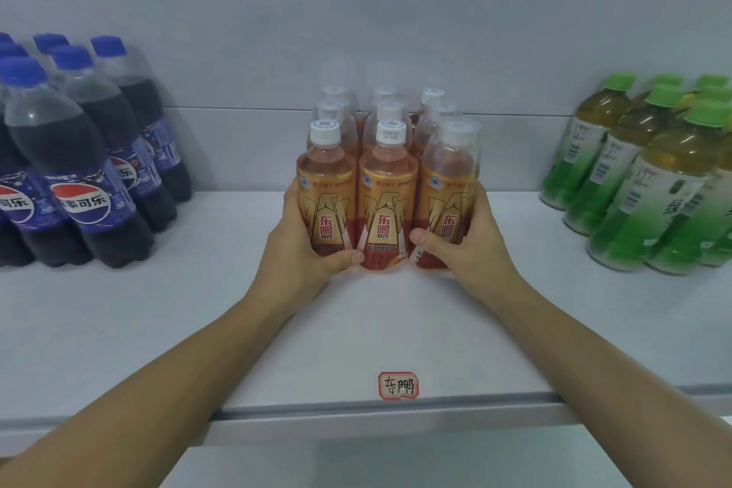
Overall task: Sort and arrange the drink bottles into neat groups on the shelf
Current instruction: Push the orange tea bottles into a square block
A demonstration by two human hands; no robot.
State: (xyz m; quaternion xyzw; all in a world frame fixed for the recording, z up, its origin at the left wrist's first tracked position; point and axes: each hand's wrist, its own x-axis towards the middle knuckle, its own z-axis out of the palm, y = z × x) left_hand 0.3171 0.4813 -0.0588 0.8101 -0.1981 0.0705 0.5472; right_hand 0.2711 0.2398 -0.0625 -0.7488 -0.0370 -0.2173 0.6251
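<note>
Several orange energy-drink bottles with white caps stand in a tight block of three rows at the middle of the white shelf. My left hand wraps the front left bottle, thumb across its base. My right hand wraps the front right bottle, thumb on its lower label. Both hands squeeze the block from its two sides. Dark cola bottles with blue caps are grouped at the left. Green tea bottles with green caps are grouped at the right.
A small red-bordered handwritten label is stuck near the shelf's front edge, below the orange block. The grey back wall rises behind the bottles. Bare shelf lies between the orange block and each side group.
</note>
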